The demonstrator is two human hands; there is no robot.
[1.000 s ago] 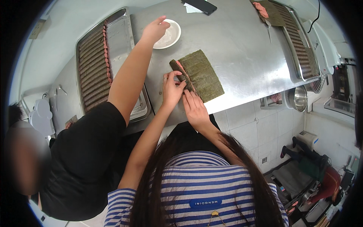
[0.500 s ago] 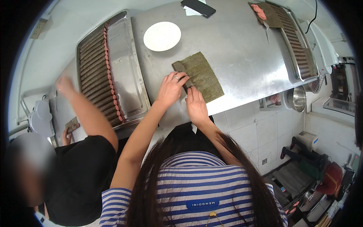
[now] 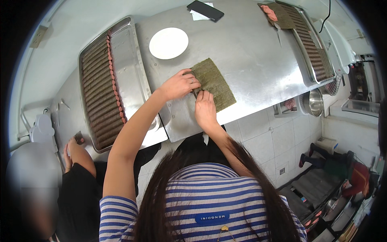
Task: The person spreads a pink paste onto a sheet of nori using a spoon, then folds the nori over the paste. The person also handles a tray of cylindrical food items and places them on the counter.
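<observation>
A dark green seaweed sheet (image 3: 218,86) lies flat on the steel table, its left edge folded over into a narrow roll. My left hand (image 3: 180,84), wearing a ring, has its fingers curled over the upper part of that edge. Lower down, my right hand (image 3: 206,109) presses bent fingers on the same rolled edge. Any filling inside is hidden by the fold and my fingers. Just beyond my left hand is a white round plate (image 3: 169,43).
A metal tray (image 3: 142,80) at left holds several dark seaweed rolls with pink ends. Another tray of rolls (image 3: 312,46) stands far right, beside a sheet with pink paste (image 3: 269,13). A phone (image 3: 205,10) lies at the back. A co-worker's hands (image 3: 73,148) are at lower left.
My left hand has shifted to cover more of the sheet's upper rolled edge; my right hand stays on the lower part. The co-worker's arm has drawn back from beside the left tray.
</observation>
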